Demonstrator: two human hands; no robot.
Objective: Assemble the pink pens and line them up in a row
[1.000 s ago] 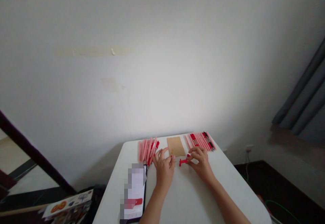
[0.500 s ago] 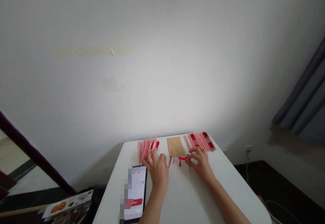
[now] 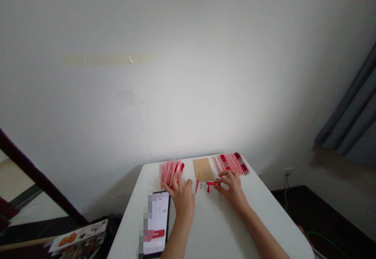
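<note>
My left hand [image 3: 183, 196] is open, its fingers spread low over the table at the near end of a bunch of pink pens [image 3: 167, 172]. Thumb and fingers of my right hand [image 3: 232, 186] are closed on a short red pen part [image 3: 210, 183], whose left end sticks out. Just below it lies a small red piece [image 3: 208, 189]. Between my hands rest a thin refill with a red lower part [image 3: 197, 185] and a tiny metallic piece [image 3: 201, 186]. Some small parts beneath my right fingers are hidden.
A brown paper pad [image 3: 203, 169] lies at the back of the white table [image 3: 211, 231]. Right of it is a row of pink pens [image 3: 233, 163] with red and black ones. A phone [image 3: 157, 227] lies left of my left forearm. The wall [image 3: 188, 75] stands behind.
A small metallic thing by my left thumb no longer shows, and the fingers have shifted slightly. My right hand has hardly moved. The number on the phone has changed.
</note>
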